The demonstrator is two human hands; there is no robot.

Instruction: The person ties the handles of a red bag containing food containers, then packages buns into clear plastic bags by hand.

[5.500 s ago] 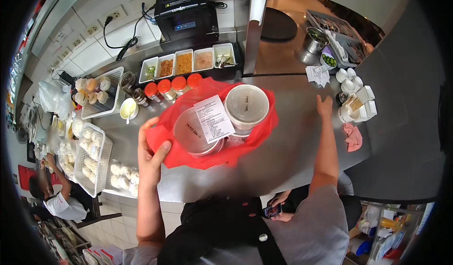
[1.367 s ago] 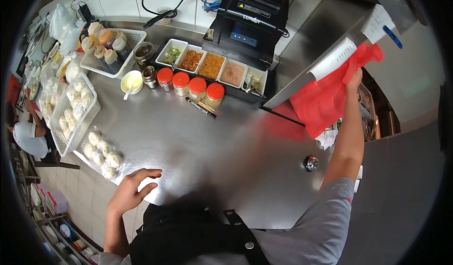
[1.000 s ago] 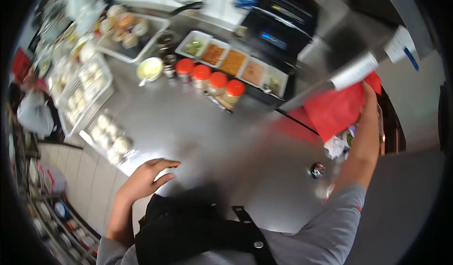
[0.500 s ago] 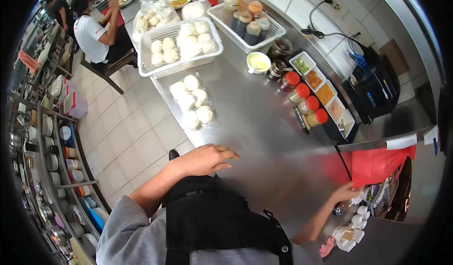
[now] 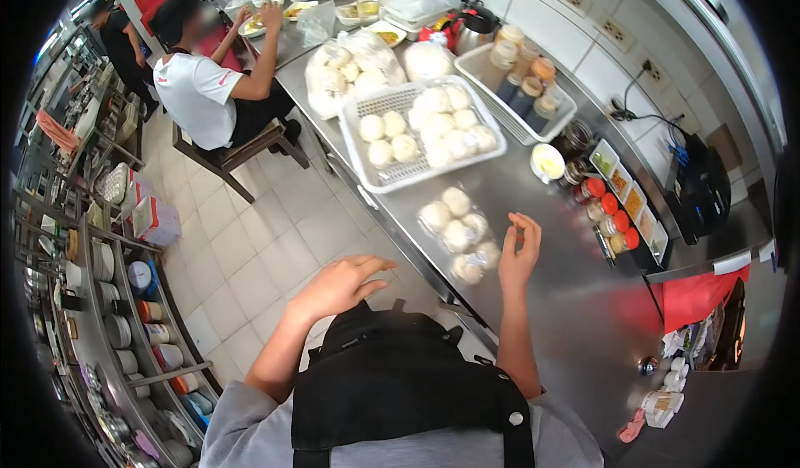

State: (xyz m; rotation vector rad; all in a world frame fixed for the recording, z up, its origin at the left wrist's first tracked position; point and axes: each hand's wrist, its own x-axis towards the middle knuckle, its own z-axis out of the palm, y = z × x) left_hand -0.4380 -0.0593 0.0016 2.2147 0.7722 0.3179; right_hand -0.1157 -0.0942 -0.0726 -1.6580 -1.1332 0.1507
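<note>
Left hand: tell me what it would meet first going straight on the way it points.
Likely the clear pack of white balls lying on the counter; the left hand points toward it. Depth is unclear: the hand might pass above.

We are losing part of the red bag (image 5: 698,301) behind the metal ledge (image 5: 723,248), while the frame's edge is cutting off the black apron (image 5: 396,397).

Black apron (image 5: 375,389) over a grey shirt (image 5: 417,453)
I see short sleeves (image 5: 243,422) and a strap (image 5: 518,450) bearing a silver stud (image 5: 516,419).
</note>
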